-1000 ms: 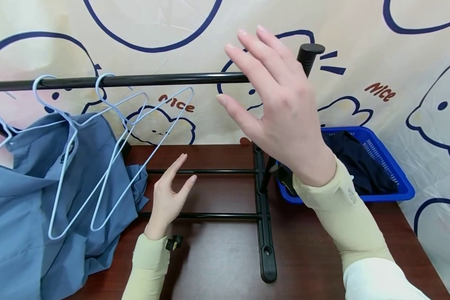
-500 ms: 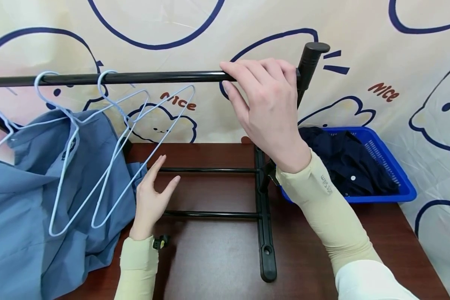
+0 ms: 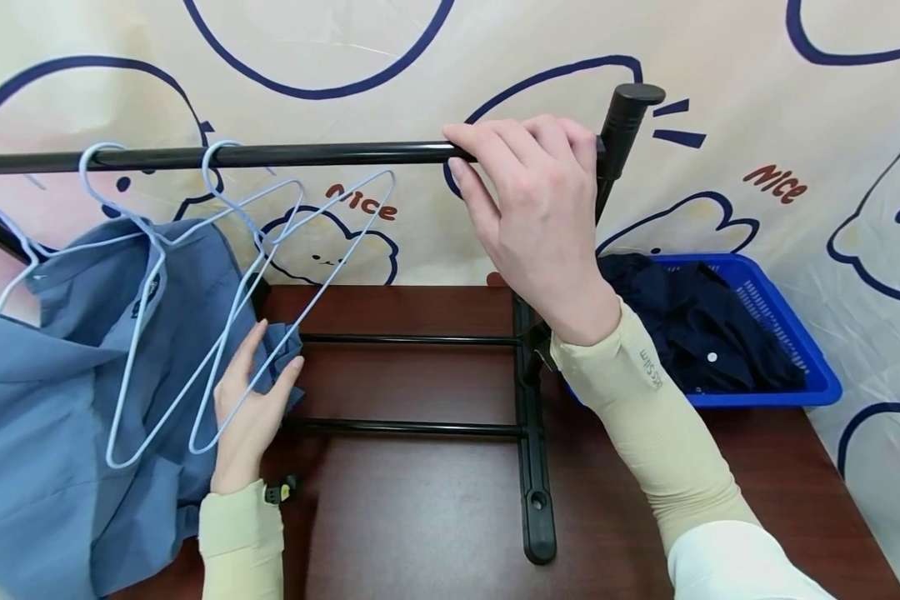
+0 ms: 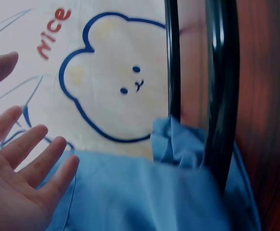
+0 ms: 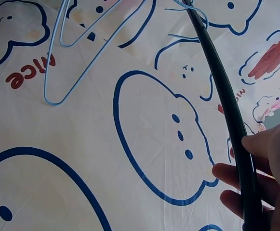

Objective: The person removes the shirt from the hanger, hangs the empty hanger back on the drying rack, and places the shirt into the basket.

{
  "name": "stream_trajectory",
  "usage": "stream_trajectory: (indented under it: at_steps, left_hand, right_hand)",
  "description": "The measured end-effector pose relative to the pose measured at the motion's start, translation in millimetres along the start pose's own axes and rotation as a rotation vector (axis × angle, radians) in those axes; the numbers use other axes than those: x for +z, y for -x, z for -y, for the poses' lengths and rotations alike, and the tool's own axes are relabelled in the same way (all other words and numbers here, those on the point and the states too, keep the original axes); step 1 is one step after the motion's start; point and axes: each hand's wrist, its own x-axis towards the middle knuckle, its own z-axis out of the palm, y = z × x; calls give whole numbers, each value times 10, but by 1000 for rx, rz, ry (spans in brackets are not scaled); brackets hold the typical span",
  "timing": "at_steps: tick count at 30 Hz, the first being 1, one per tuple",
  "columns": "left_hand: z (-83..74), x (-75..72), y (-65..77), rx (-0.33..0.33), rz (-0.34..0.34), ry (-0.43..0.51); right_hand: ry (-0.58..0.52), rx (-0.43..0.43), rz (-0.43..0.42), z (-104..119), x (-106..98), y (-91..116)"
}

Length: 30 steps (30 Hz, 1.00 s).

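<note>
My right hand (image 3: 536, 221) grips the black top rail (image 3: 345, 155) of a clothes rack near its right end. In the right wrist view the thumb and fingers lie on opposite sides of the rail. My left hand (image 3: 249, 421), fingers spread, is behind the lower part of a light blue wire hanger (image 3: 300, 237) and beside a blue shirt (image 3: 37, 450). The left wrist view shows nothing held in its fingers (image 4: 48, 161); whether it touches the shirt cannot be told. Another light blue hanger (image 3: 129, 375) hangs from the rail at the shirt's collar.
A blue basket (image 3: 821, 379) holding dark navy clothing (image 3: 708, 333) stands on the brown table (image 3: 420, 517) at the right. The rack's black foot (image 3: 536, 483) and two lower bars (image 3: 420, 429) span the table. A patterned curtain hangs behind.
My right hand has come down from above and taken hold of the rail. My left hand has moved left, from the open space over the lower bars to the shirt and hanger.
</note>
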Motion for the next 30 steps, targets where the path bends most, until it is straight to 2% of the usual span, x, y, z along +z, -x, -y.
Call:
stream_trajectory:
  at_steps: [2, 5, 6, 10, 12, 20, 26, 27, 30]
  left_hand:
    - [3, -65, 16, -61, -7, 0]
    - [19, -154, 24, -94, -53, -8]
    - [26, -181, 26, -91, -73, -10]
    - [73, -275, 22, 12, -162, -18]
    - [106, -316, 28, 21, -182, -26]
    - [260, -491, 85, -126, -185, -55]
    - [306, -609, 111, -254, -192, -27]
    - [310, -625, 113, -260, -200, -17]
    - [330, -664, 116, -208, -239, -6]
  right_hand:
    - [2, 2, 0, -3, 1, 1]
    - [7, 3, 3, -8, 5, 0]
    - [7, 3, 3, -9, 7, 0]
    - [7, 3, 5, -12, 13, -1]
    - [6, 3, 6, -12, 15, -1]
    - [0, 5, 4, -16, 28, 5]
    - [2, 4, 5, -15, 29, 2]
    - [4, 4, 6, -15, 28, 2]
    - [6, 5, 7, -14, 26, -2]
